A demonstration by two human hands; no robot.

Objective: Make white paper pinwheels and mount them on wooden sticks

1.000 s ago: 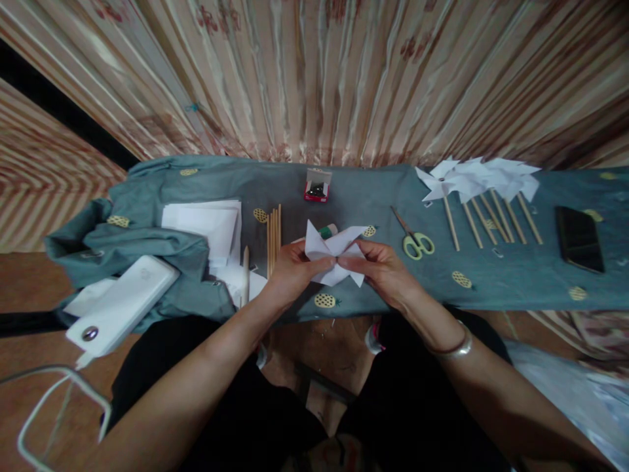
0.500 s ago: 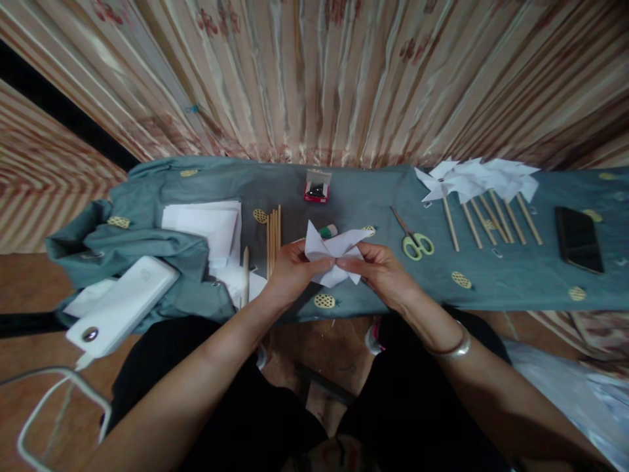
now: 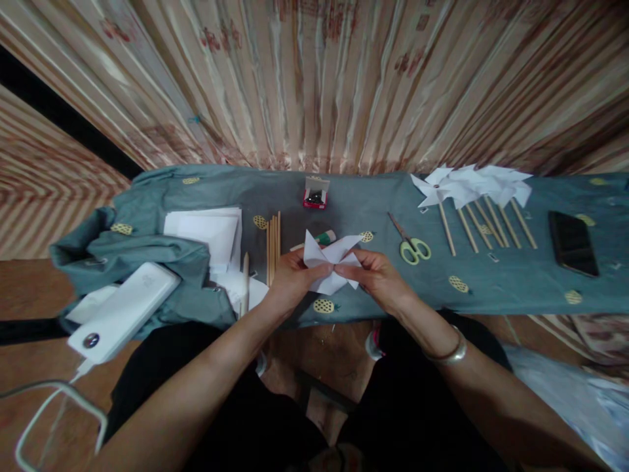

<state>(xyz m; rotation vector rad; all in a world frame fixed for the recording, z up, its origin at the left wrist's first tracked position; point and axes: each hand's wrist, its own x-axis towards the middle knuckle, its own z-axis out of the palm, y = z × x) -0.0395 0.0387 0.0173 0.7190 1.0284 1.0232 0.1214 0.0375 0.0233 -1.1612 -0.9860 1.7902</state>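
A white paper pinwheel [image 3: 328, 252] without a stick is held up over the front of the cloth. My left hand [image 3: 293, 272] grips its left side, thumb pressed on the middle. From the right, my right hand [image 3: 377, 272] pinches it, its thumb meeting the other at the centre. Behind the paper lies a glue stick [image 3: 324, 237], partly covered. Further back stands a small open red box [image 3: 315, 195] of dark pins or tacks. Left of my left hand are several wooden sticks [image 3: 273, 246]; green-handled scissors [image 3: 413, 249] lie to the right.
Several finished pinwheels [image 3: 474, 185] on sticks lie at the back right, beside a dark phone [image 3: 572, 242]. Stacked white paper [image 3: 201, 229], a pencil-like stick [image 3: 245, 282] and a cabled white power bank [image 3: 125, 311] are at left. A pleated curtain [image 3: 314, 85] hangs behind the cloth-covered table [image 3: 363, 196].
The whole view has shifted slightly, with the table appearing a little lower. Both hands still hold the paper pinwheel with thumbs at its centre.
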